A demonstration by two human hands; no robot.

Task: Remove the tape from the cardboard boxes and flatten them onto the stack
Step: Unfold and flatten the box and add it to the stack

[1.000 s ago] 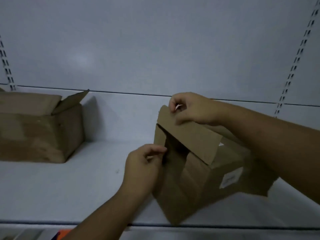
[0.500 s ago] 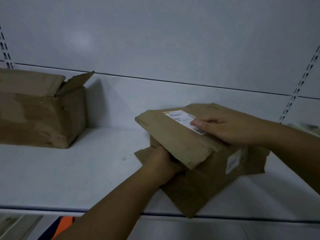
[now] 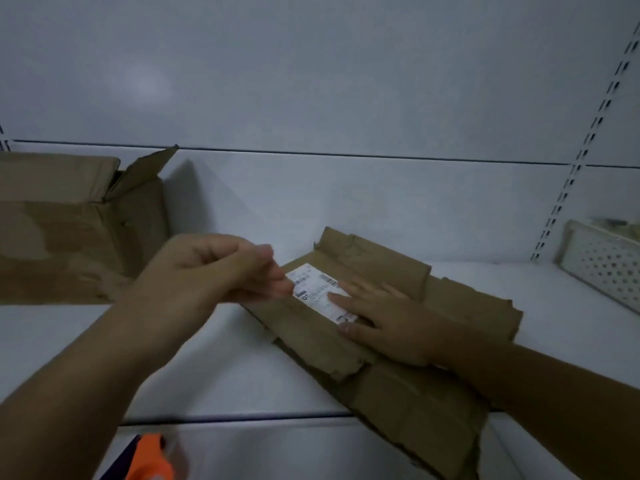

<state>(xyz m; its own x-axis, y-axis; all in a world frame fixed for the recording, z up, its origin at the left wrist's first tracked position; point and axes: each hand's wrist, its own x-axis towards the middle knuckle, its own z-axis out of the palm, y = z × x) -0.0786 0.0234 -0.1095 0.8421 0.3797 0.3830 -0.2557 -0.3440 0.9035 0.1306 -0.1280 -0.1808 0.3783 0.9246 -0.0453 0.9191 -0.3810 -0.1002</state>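
The flattened box (image 3: 391, 327) lies on the white shelf (image 3: 242, 362), right of centre, with its near end hanging over the shelf's front edge. Its long axis runs diagonally, from the far left corner near the back wall down toward the near right, and the face with the white label (image 3: 320, 292) points up.

The right hand (image 3: 384, 323) lies palm down on the box, fingers spread and flat, gripping nothing; it appears to press the cardboard so the folded panels stay down and do not spring back open. Its fingertips touch the label.

The left hand (image 3: 214, 271) hovers just above the box's far left end, blurred, with the fingers curled loosely toward the thumb. Whether that grip has anything in it, such as a scrap of tape, cannot be told.

A second box (image 3: 69, 230) stands at the left of the shelf, well apart, upright and unflattened, with one flap sticking up; it is probably next in line. A pale perforated tray (image 3: 602, 265) sits at the far right. No stack shows here.
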